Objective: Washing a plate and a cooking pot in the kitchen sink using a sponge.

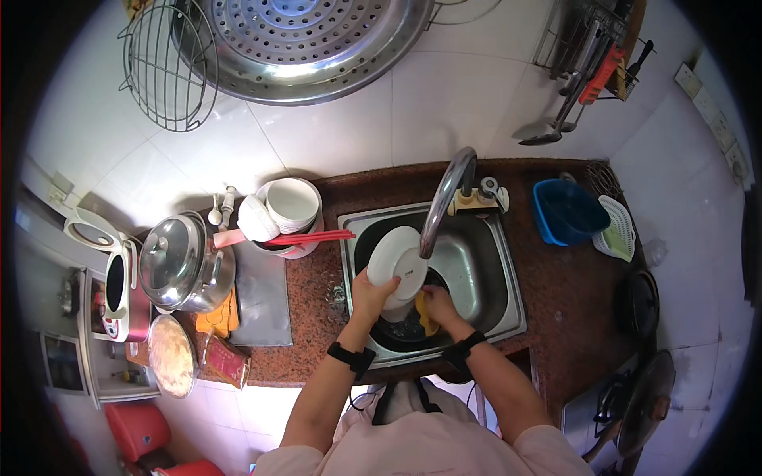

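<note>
Over the stainless-steel sink (513,279), my left hand (372,296) grips a white plate (396,259) by its near left edge. The plate is tilted, with its underside and a small printed mark facing up. My right hand (442,306) holds a yellow cloth or sponge (425,315) just below the plate's near right edge. The curved chrome faucet (443,196) reaches over the sink, its spout end close to the plate's right side. Under my hands sits a dark round pan or basin (405,342), partly covered by the plate and hands.
White bowls (293,199) and red chopsticks (309,238) are stacked left of the sink. Farther left stands a lidded steel pot (205,279) beside a rice cooker (119,291). A blue plastic basin (568,211) and a white strainer basket (616,226) are at the right.
</note>
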Motion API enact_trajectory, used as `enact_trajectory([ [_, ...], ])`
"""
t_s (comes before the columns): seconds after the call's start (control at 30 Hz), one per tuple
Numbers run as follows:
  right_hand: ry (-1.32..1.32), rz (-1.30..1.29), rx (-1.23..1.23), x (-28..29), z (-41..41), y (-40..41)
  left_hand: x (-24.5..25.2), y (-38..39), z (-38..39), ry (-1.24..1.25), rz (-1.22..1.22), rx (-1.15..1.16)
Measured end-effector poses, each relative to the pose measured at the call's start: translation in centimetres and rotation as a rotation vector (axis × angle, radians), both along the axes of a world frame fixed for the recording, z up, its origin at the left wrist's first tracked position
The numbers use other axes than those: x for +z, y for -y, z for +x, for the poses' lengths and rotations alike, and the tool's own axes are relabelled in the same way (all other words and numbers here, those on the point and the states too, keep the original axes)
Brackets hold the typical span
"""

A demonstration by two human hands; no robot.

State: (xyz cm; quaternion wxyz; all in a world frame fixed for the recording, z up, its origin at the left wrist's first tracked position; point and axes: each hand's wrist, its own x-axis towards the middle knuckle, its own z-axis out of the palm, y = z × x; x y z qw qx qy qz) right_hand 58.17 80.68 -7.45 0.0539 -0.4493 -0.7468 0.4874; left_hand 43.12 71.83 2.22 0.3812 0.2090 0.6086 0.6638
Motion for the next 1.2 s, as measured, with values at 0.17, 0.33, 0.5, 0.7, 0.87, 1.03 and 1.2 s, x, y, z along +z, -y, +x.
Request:
enact_trajectory([
  [0.17, 0.344, 0.317, 0.305, 1.1, -2.3, 0.3, 0.7, 0.6, 0.3, -0.266, -0.188, -0.008],
  [0.33, -0.021, -0.275, -0.099, 8.4, -0.7, -0.8, 0.6, 1.2, 0.6, -0.475, -0.257, 0.008],
  [0.5, -0.598, -0.016, -0.177, 13.1, -1.2, 2.3, -0.1, 0.0, 1.7, -0.441, -0.174, -0.018],
  [0.7, -0.168, 0.575, 0.037, 11.7, -5.6, 1.3, -0.8, -0.8, 2.3, -0.530, -0.148, -0.015],
  [0.87, -0.119, 0.289, -0.184, 8.8, -3.9, -3.8, -0.5, -0.2, 1.4, -0.454, -0.211, -0.095],
  [1.03, -0.513, -0.129, -0.254, 5.6, -1.1, -1.8, -0.2, -1.0, 0.9, -0.087, 0.045, 0.060],
  [1.2, -0.309, 0.255, -0.058, 6.2, -1.7, 4.0, -1.9, -1.5, 2.4, 0.046, -0.024, 0.188],
])
